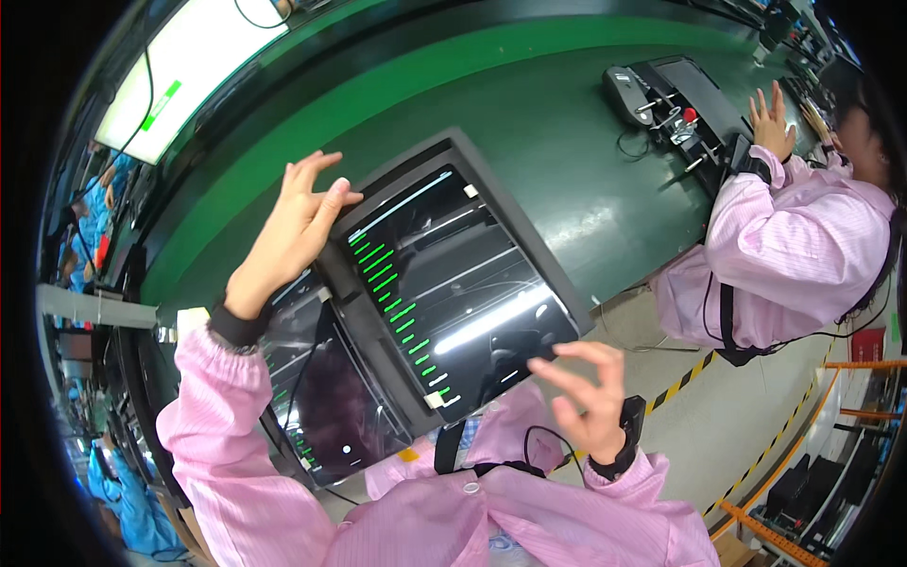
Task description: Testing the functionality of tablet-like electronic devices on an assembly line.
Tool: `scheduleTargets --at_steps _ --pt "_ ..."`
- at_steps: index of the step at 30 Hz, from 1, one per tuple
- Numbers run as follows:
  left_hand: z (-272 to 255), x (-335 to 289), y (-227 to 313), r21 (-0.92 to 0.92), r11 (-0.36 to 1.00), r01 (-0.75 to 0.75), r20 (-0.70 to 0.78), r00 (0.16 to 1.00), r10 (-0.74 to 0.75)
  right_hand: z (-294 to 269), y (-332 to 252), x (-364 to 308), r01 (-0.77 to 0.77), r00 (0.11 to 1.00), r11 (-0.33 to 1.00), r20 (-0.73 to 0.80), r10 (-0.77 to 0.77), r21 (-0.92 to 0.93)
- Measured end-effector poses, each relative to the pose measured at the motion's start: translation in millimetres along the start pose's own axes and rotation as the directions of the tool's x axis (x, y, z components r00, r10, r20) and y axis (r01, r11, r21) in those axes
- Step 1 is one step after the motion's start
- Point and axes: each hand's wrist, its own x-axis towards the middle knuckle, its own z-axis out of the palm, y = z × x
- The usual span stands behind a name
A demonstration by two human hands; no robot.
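A dark two-bay tray (463, 151) tilts across the bench edge in front of me. One dark-screened tablet (472, 283), showing a column of green bars, lies in its right bay. In the left bay is a second tablet (354, 416) with a similar screen, partly hidden by my left forearm and crossed by a black cable. My left hand (298, 222) hovers by the tray's far left corner, fingers apart and holding nothing. Near the right tablet's lower right corner is my right hand (590, 397), its fingers spread and nothing in them; whether a fingertip touches the glass I cannot tell.
A green-matted bench (539, 113) stretches away to the right. On it stands a black fixture (675, 113) with metal rods and a red knob. A co-worker in a pink smock (784, 236) sits at the right. A lit white panel (189, 76) is at upper left.
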Motion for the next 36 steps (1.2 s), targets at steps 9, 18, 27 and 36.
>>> scheduleTargets --at_steps 9,18,27,36 --pt "-55.1 -122.8 40.9 0.076 0.996 -0.051 -0.100 0.993 0.059 45.3 -37.9 26.2 0.125 0.921 0.979 0.387 -0.055 -0.159" --pt "-13.4 -247.5 -12.3 -0.196 0.924 0.330 -0.345 0.858 -0.379 3.6 23.4 49.6 -0.153 0.983 0.976 -0.125 0.134 -0.153" --pt "10.9 -257.6 -120.7 -0.598 0.798 0.073 -0.787 0.135 -0.602 27.1 73.5 71.5 -0.450 0.892 0.765 0.197 0.407 0.460" --pt "60.0 -241.8 -137.8 -0.858 0.428 -0.286 -0.498 0.256 -0.828 24.3 76.8 69.9 -0.472 0.882 0.756 0.228 0.413 0.453"
